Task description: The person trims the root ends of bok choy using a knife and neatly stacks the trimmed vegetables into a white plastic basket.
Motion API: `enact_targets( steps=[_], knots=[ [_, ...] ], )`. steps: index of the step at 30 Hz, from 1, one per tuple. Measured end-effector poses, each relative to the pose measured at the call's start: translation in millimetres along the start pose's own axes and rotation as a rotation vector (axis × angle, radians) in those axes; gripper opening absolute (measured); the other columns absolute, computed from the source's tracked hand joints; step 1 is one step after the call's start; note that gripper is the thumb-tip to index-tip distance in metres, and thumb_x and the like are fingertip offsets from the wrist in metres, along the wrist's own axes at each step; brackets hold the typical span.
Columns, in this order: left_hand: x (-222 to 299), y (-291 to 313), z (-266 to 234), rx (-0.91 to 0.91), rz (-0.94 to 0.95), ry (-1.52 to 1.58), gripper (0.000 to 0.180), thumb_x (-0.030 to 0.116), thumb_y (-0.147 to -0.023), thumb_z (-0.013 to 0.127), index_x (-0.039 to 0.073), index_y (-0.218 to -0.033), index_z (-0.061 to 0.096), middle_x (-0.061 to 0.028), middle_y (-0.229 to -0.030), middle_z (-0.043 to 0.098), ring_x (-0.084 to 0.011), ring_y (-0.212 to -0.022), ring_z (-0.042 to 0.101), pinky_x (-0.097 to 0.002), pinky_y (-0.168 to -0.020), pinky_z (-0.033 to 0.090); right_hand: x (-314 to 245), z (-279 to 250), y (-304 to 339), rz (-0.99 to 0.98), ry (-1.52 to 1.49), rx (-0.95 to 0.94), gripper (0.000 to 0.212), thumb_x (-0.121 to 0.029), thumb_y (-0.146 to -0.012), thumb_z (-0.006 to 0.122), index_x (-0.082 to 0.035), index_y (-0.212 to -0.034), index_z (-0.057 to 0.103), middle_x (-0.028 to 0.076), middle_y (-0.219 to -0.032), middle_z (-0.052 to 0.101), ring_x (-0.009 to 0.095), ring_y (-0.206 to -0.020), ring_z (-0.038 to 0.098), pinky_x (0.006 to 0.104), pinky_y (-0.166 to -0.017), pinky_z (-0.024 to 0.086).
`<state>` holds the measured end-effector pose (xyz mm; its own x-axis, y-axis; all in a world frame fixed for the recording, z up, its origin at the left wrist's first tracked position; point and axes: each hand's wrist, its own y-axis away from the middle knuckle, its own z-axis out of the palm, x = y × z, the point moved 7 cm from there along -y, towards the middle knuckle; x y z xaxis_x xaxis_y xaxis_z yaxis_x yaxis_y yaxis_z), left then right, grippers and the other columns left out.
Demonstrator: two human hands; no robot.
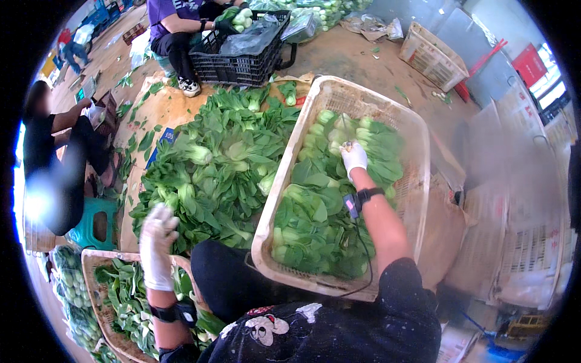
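My right hand (354, 158), in a white glove, is over the far part of a large off-white plastic crate (422, 163). Its fingers are closed at a pale bok choy base, around something small that I cannot make out. Several green bok choy heads (318, 209) lie in that crate, the far ones with pale stems side by side. To the left, my gloved left hand (158, 245) hovers near the edge of a loose bok choy pile (224, 154). Motion smears its fingers, so their grip is unclear. Below it stands a second crate (92, 272) of leafy greens.
At the far side, a person in purple handles bok choy over a black crate (233, 66). Another person sits at the left by a green stool (97, 221). Bagged greens (72, 290) lie at the lower left. An off-white crate (433, 57) stands at the back right.
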<state>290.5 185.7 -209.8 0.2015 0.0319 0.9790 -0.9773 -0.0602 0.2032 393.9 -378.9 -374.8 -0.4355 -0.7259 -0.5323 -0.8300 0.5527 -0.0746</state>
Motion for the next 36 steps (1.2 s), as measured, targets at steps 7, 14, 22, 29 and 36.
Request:
enact_targets(
  steps=[7, 14, 22, 29, 36],
  knots=[
    [-26, 36, 75, -0.009, 0.206, -0.506, 0.041, 0.000, -0.076, 0.063, 0.002, -0.117, 0.057, -0.0096, -0.114, 0.058, -0.0202, -0.103, 0.056, -0.0296, -0.089, 0.042, -10, 60, -14, -0.107, 0.372, -0.067, 0.045, -0.038, -0.067, 0.077, -0.009, -0.095, 0.059, 0.011, -0.094, 0.064, 0.030, -0.091, 0.062, 0.0402, -0.076, 0.049],
    [-25, 35, 83, 0.089, 0.271, -0.413, 0.024, -0.002, -0.075, 0.065, 0.001, -0.099, 0.064, -0.0080, -0.092, 0.063, -0.0161, -0.083, 0.060, -0.0265, -0.077, 0.047, -7, 55, -8, -0.254, 0.376, -0.052, 0.047, -0.038, -0.067, 0.076, -0.008, -0.097, 0.055, 0.011, -0.095, 0.061, 0.031, -0.088, 0.062, 0.0416, -0.075, 0.050],
    [-21, 35, 85, 0.116, 0.348, -0.425, 0.014, -0.002, -0.078, 0.063, 0.001, -0.092, 0.065, -0.0079, -0.087, 0.064, -0.0124, -0.073, 0.058, -0.0236, -0.069, 0.047, -19, 63, -16, -0.045, 0.418, -0.071, 0.050, -0.040, -0.066, 0.077, -0.006, -0.097, 0.055, 0.015, -0.094, 0.064, 0.032, -0.089, 0.063, 0.0427, -0.075, 0.051],
    [-18, 40, 79, 0.111, 0.414, -0.427, 0.007, -0.003, -0.080, 0.062, -0.001, -0.086, 0.064, -0.0095, -0.086, 0.065, -0.0137, -0.078, 0.061, -0.0245, -0.072, 0.048, -10, 46, -13, -0.077, 0.284, -0.076, 0.048, -0.040, -0.068, 0.075, -0.010, -0.100, 0.054, 0.013, -0.100, 0.060, 0.031, -0.094, 0.061, 0.0430, -0.075, 0.051],
    [-15, 39, 82, 0.143, 0.413, -0.459, 0.004, -0.002, -0.081, 0.061, 0.000, -0.083, 0.064, -0.0104, -0.084, 0.065, -0.0138, -0.071, 0.061, -0.0245, -0.066, 0.049, 22, 3, -25, -0.086, 0.045, 0.088, 0.039, -0.036, -0.075, 0.068, -0.010, -0.100, 0.055, 0.016, -0.085, 0.066, 0.033, -0.079, 0.064, 0.0435, -0.069, 0.050]
  ],
)
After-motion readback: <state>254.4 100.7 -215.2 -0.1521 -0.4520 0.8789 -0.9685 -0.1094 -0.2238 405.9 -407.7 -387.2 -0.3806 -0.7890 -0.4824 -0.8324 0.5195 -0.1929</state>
